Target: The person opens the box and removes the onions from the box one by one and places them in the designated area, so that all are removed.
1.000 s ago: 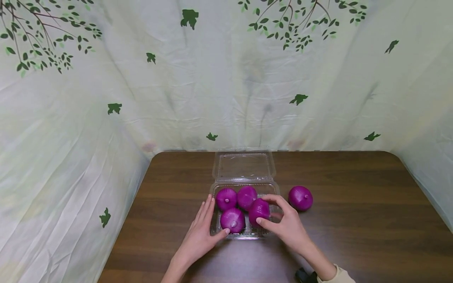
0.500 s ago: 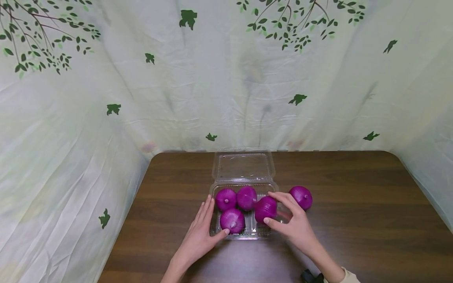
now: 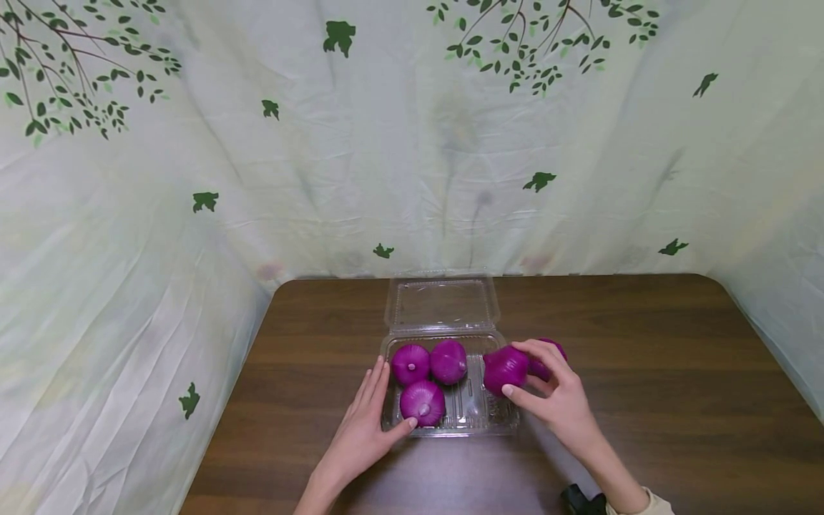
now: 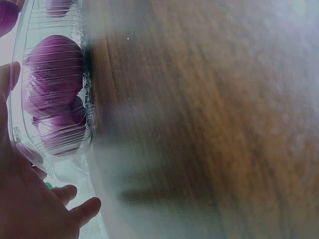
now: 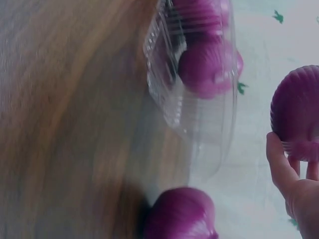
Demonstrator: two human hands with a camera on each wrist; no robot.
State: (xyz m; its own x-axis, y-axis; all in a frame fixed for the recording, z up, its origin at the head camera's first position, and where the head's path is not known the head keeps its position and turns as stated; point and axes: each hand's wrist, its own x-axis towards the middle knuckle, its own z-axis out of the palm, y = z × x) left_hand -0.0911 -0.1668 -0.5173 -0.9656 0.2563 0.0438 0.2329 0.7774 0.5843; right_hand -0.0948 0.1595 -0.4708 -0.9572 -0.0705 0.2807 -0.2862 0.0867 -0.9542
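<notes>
My right hand [image 3: 560, 404] pinches a purple onion [image 3: 505, 370] between thumb and fingers, over the right edge of a clear plastic clamshell box [image 3: 473, 415]. In the right wrist view that held onion [image 5: 299, 114] is off the table, apart from the box. Three more purple onions sit in the box: one at back left [image 3: 411, 364], one at back middle [image 3: 448, 361], one at front left [image 3: 422, 403]. My left hand [image 3: 367, 422] rests along the box's left side, fingers straight, its thumb by the front-left corner.
Another purple onion [image 3: 555, 347] lies on the wooden table [image 3: 676, 400] right of the box, partly hidden by my right hand. The box's hinged lid [image 3: 442, 302] lies folded back toward the far edge. A leaf-printed cloth [image 3: 412, 143] hangs behind the table.
My right hand has lifted the onion from the box's front-right area and carried it rightward to its right edge. The left hand and the other onions have stayed in place.
</notes>
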